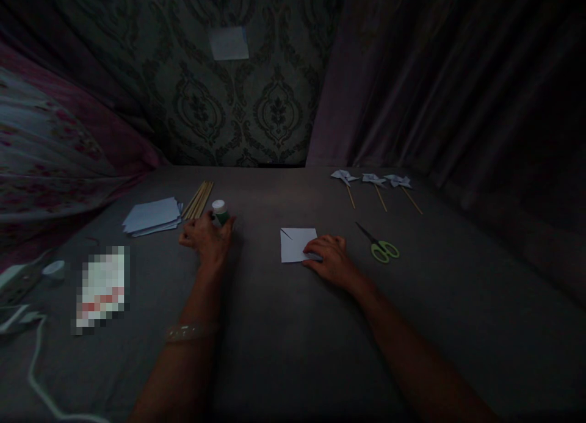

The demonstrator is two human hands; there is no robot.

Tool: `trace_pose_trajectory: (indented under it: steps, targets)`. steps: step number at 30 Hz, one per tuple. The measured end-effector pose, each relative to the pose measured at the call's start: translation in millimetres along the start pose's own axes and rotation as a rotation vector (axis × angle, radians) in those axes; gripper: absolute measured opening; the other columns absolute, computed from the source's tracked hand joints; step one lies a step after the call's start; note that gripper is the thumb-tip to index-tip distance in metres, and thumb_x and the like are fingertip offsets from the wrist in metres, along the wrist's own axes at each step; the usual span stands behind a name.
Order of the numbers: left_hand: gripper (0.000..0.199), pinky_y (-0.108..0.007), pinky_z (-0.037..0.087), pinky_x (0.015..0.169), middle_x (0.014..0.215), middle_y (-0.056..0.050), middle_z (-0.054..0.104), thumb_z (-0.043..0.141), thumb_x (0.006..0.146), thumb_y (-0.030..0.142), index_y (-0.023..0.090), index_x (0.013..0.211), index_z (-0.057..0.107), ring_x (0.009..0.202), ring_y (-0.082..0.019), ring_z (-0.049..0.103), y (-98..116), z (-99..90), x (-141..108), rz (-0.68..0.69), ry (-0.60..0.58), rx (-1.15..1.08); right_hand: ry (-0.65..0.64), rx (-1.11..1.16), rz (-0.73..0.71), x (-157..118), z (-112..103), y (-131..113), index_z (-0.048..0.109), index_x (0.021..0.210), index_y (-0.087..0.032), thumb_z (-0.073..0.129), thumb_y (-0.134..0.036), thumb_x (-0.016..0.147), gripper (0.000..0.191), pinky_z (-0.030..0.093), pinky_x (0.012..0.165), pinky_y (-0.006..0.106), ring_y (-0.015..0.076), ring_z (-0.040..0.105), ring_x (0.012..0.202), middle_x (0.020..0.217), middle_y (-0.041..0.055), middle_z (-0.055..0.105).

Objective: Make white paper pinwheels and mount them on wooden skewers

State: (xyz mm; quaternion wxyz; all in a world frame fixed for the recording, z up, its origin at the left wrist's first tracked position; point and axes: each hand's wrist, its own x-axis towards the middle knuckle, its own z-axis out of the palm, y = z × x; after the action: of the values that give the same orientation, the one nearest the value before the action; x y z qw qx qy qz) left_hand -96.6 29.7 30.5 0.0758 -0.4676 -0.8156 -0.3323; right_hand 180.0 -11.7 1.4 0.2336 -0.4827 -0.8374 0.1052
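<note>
A small green bottle with a white cap [220,210] stands left of centre, and my left hand [208,235] is around its near side, thumb and fingers closed on it. A white square of paper [295,245] lies flat in the middle, with a dark slit at its upper left corner. My right hand [330,257] rests on the paper's right edge, thumb and fingers pinching or pressing there. Green-handled scissors [379,246] lie to the right of that hand, their blades pointing up and left.
Stacked white paper [153,216] and wooden sticks [198,199] lie at the back left. Three paper pinwheels on sticks [374,180] lie at the back right. A blurred packet [103,285], a small white cup [54,270], a power strip [21,282] and a white cable [37,374] are at left.
</note>
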Motion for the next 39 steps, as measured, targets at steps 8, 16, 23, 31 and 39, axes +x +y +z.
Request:
trace_pose_trajectory:
  steps: [8,16,23,31,39]
  targets:
    - [0.030,-0.042,0.032,0.097,0.104,-0.011,0.068,0.059,0.081,0.042,0.018,0.098,0.066,0.110,-0.029,0.052,27.6,-22.1,-37.9,0.098,-0.030,-0.367,0.108,-0.073,-0.093,0.9,0.1,-4.5,0.069,0.087,-0.023,0.053,-0.021,0.090,0.017,0.027,0.091,0.041,0.0193,0.060,0.094,0.096,0.0037,0.072]
    - [0.041,-0.026,0.039,0.059,0.079,-0.009,0.070,0.073,0.066,0.053,0.013,0.072,0.068,0.068,-0.016,0.060,52.8,-19.8,-63.0,-0.510,-0.816,-1.079,0.599,-0.153,-0.058,4.2,-9.4,-10.6,0.070,0.089,-0.025,0.054,-0.024,0.090,0.016,0.030,0.092,0.039,0.0196,0.059,0.097,0.103,0.0049,0.070]
    - [0.033,-0.024,0.041,0.062,0.078,-0.005,0.069,0.072,0.072,0.047,0.015,0.076,0.068,0.070,-0.015,0.063,59.7,-38.3,-66.5,-0.756,-1.257,-1.356,0.680,-0.274,-0.255,-5.4,-10.3,-19.6,0.070,0.098,-0.033,0.055,-0.018,0.088,0.023,0.028,0.090,0.039,0.0210,0.051,0.103,0.111,0.0029,0.068]
    - [0.009,-0.027,0.047,0.064,0.065,-0.004,0.066,0.066,0.073,0.024,0.016,0.076,0.066,0.060,-0.016,0.061,60.6,-41.1,-66.2,-0.775,-1.203,-1.443,0.633,-0.303,-0.329,-6.1,-5.1,-22.6,0.070,0.100,-0.039,0.058,-0.020,0.088,0.025,0.028,0.089,0.039,0.0206,0.049,0.102,0.113,-0.0003,0.067]
    - [0.021,-0.032,0.050,0.077,0.078,-0.006,0.069,0.063,0.072,0.014,0.012,0.092,0.064,0.068,-0.018,0.065,60.2,-36.2,-67.4,-0.799,-1.148,-1.435,0.560,-0.295,-0.332,-8.0,-1.4,-19.1,0.068,0.103,-0.041,0.057,-0.018,0.088,0.029,0.027,0.091,0.041,0.0220,0.047,0.104,0.117,-0.0006,0.065]
